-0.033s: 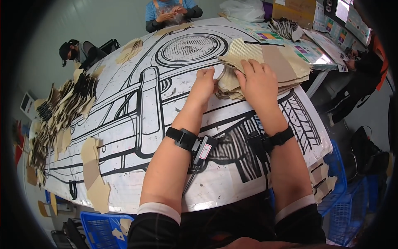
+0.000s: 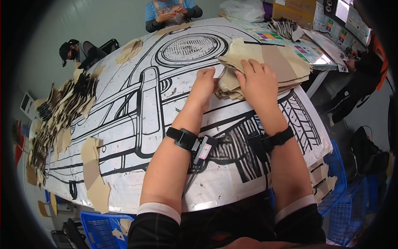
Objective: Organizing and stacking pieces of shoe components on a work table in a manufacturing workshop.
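Observation:
A thick stack of cut beige fabric pieces (image 2: 286, 62), mesh-textured with a tan band across the middle, lies toward the right of the table. Its left end is lifted and curved. My right hand (image 2: 259, 83) lies over that end, its fingers bent on the top layers and thumb at the near edge. Just left of it, my left hand (image 2: 205, 86) is closed at the stack's left edge, thumb up; its fingertips are partly hidden, and the layers between them seem to be fabric edges. Both wrists carry black straps with small devices.
A long heap of fabric pieces (image 2: 68, 103) covers the table's left side. One loose beige piece (image 2: 94, 174) lies near the front left edge. Blue crates (image 2: 101, 228) stand below. Two people sit beyond the table; another stands at right beside a second table (image 2: 327, 62).

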The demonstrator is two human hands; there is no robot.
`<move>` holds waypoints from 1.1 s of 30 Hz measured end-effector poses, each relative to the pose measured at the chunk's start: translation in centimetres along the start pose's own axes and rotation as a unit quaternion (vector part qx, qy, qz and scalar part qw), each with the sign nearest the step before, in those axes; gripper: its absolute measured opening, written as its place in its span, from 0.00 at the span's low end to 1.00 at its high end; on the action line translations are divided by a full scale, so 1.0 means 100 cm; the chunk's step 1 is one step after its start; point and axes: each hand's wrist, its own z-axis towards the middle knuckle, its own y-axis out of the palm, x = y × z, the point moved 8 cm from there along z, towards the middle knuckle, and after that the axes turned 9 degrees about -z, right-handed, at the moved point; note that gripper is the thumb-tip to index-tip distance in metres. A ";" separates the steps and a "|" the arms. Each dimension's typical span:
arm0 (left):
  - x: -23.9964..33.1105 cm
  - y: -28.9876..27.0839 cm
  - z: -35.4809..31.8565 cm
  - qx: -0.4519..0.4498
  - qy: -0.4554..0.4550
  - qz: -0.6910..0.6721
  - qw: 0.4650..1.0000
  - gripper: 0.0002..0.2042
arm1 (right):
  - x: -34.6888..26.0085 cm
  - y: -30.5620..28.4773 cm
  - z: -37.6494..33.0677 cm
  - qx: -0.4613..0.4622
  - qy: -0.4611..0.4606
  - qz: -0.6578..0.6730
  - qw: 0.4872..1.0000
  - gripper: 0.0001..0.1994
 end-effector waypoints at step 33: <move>-0.037 0.008 0.000 -0.015 -0.063 -0.056 0.996 0.21 | 0.012 0.002 -0.004 0.013 0.023 0.036 0.999 0.16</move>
